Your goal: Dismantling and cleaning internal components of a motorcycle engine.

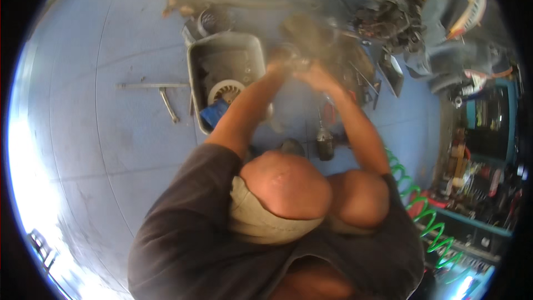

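My left hand (282,60) and my right hand (319,75) meet in front of me, past my knees. Both are closed around a small greyish, metal-looking part (300,64). Haze and blur hide its kind and most of my fingers. Just left of my left hand, a grey plastic basin (191,69) holds a white finned fan wheel (226,90) and a blue cloth or bag (214,113). A dark air tool (325,145) lies on the floor near my right forearm.
A T-handle wrench (152,85) lies on the blue tiled floor at left. Vehicle parts (388,19) hang over the far right, with loose tools (366,78) below. A green coiled hose (425,214) runs beside my right side, near a cluttered tool rack (488,180).
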